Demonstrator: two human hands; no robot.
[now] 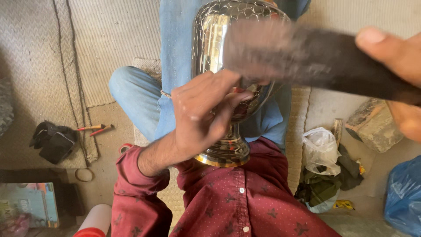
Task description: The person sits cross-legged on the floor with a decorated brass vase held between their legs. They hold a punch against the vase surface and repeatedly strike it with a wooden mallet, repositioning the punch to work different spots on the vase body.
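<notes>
A shiny silver metal goblet-shaped vessel (212, 48) with a hammered pattern lies tilted against my lap, its round foot (226, 153) against my red shirt. My left hand (201, 112) wraps around its stem and lower bowl. My right hand (392, 66) is close to the camera at the upper right and grips a dark, blurred tool (307, 55) whose broad end crosses in front of the vessel's bowl. Whether the tool touches the metal is unclear because of blur.
I sit cross-legged in blue jeans on a woven mat (109, 39). Two orange-handled small tools (94, 128) and a black cloth (55, 140) lie at left. A white plastic bag (320, 149), a stone block (372, 125) and a blue bag (403, 193) are at right.
</notes>
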